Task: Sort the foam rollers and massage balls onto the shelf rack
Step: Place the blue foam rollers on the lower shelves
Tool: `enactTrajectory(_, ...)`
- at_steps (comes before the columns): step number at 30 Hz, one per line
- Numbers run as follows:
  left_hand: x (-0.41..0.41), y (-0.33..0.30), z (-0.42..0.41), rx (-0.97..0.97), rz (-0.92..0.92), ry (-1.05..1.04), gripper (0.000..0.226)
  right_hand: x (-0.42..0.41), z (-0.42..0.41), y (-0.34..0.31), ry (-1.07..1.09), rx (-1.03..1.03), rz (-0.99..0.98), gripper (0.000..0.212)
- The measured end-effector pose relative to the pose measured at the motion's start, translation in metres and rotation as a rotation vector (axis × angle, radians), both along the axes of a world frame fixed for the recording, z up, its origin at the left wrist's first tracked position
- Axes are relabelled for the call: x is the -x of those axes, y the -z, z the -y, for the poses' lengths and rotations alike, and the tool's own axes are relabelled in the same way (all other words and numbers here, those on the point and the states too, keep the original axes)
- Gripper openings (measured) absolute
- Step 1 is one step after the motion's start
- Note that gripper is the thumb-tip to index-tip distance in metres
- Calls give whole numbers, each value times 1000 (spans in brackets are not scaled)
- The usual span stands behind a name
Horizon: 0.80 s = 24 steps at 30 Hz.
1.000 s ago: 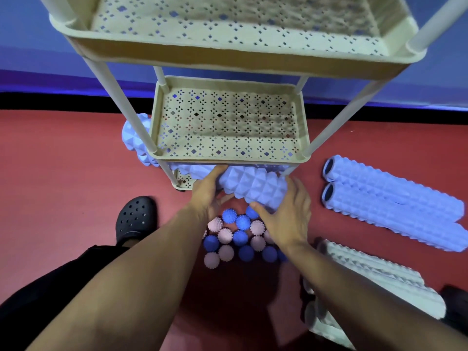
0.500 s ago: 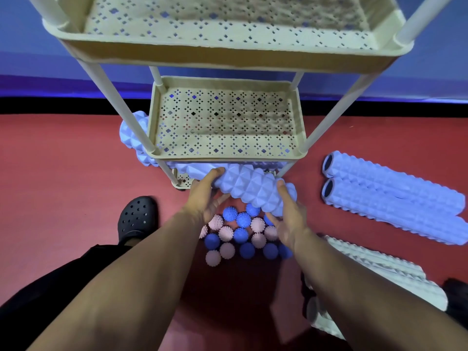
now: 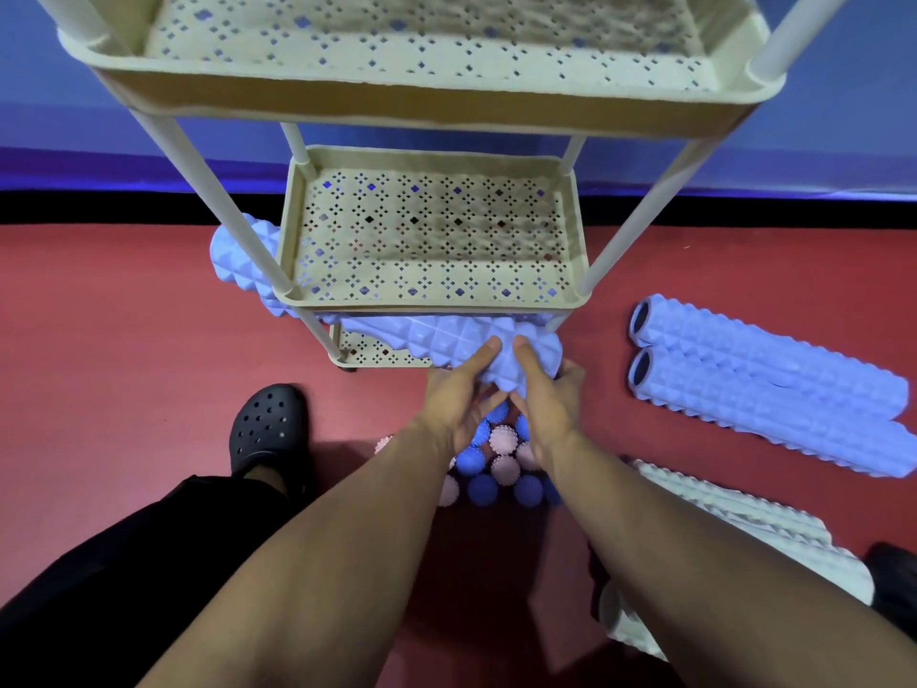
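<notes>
A cream shelf rack (image 3: 570, 305) with perforated trays stands in front of me. A blue knobbed foam roller (image 3: 446, 340) lies slanted on the bottom tray (image 3: 362, 357), its far end sticking out behind the left post. My left hand (image 3: 459, 397) and my right hand (image 3: 548, 404) both grip its near right end, thumbs on top. Under my wrists, spiky blue and pink massage balls (image 3: 501, 464) sit clustered on the red floor. Two more blue rollers (image 3: 764, 379) lie side by side at the right, and white rollers (image 3: 744, 533) lie near my right forearm.
The middle tray (image 3: 431, 240) and the top tray (image 3: 422, 47) hold nothing. My black clog (image 3: 268, 424) rests on the floor to the left of the balls. A blue wall with a black base strip runs behind the rack.
Both hands have slid along the roller to its right end and come close together. The roller has gone further in under the middle tray.
</notes>
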<state>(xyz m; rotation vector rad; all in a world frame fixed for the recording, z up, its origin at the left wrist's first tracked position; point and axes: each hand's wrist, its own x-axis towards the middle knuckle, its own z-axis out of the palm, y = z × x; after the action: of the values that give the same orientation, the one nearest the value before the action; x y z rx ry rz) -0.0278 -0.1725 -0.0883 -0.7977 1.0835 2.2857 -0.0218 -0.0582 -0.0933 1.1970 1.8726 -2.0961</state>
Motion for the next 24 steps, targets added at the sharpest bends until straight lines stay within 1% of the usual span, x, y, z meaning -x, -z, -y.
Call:
enactTrajectory(3, 1, 2, -2, -21, -11, -57, 52, 4, -6, 2, -59, -49, -27, 74)
enactTrajectory(5, 4, 5, 0, -26, -19, -66, 49, 3, -10, 4, -141, -90, -65, 73)
enactTrajectory(8, 9, 0, 4, -3, -16, -61, 42, 3, -14, -3, -290, -164, -82, 86)
enactTrajectory(11, 19, -4, 15, 18, -36, -97, 36, 12, -27, -11, -425, -274, -91, 109)
enactTrajectory(12, 22, -5, 19, 26, -46, -103, 36, 16, -33, -13, -470, -302, -100, 110)
enactTrajectory(13, 24, -4, 23, 36, -63, -99, 34, 20, -39, -16, -523, -332, -109, 104)
enactTrajectory(15, 27, -1, 27, 40, -80, -92, 30, 28, -49, -20, -601, -381, -120, 85)
enactTrajectory(17, 29, 2, 25, 61, -85, -93, 39, 35, -53, -23, -625, -396, -127, 78)
enactTrajectory(19, 30, 3, 18, 62, -76, -84, 53, 40, -54, -22, -623, -401, -135, 78)
enactTrajectory(20, 31, 4, 14, 57, -68, -69, 56, 43, -53, -22, -611, -400, -144, 77)
enactTrajectory(22, 31, 3, 8, 104, -55, 4, 62, 50, -54, -20, -593, -417, -140, 72)
enactTrajectory(24, 31, 7, 7, 218, -60, 124, 78, 59, -58, -16, -586, -427, -129, 65)
